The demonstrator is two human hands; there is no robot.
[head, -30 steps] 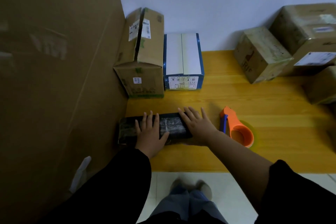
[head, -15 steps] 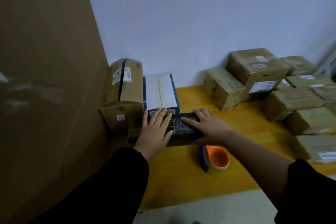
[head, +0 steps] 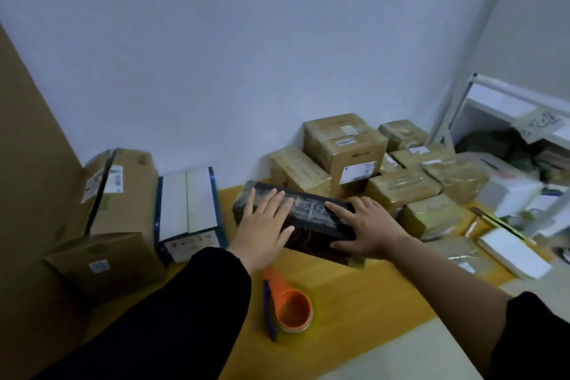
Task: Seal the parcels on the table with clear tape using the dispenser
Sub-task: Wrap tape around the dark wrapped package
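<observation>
A long black parcel (head: 311, 220) wrapped in shiny clear tape lies slantwise on the yellow wooden table (head: 354, 296). My left hand (head: 265, 225) lies flat on its left part, fingers straight across the top. My right hand (head: 364, 225) rests on its right end, fingers spread on top and thumb along the front face. The orange tape dispenser (head: 290, 308) with a blue blade arm lies on the table nearer to me, below my left wrist, and neither hand touches it.
Several taped brown parcels (head: 345, 145) are stacked right behind the black parcel. A blue-and-white box (head: 188, 200) and a brown carton (head: 117, 203) stand at the left, beside a tall cardboard sheet (head: 27, 225). A white shelf (head: 509, 108) and white packets (head: 515, 253) fill the right.
Both hands have moved the black parcel away from the left cartons, to the right and back towards the brown parcel stack. My view has lifted and turned right. The dispenser stays put.
</observation>
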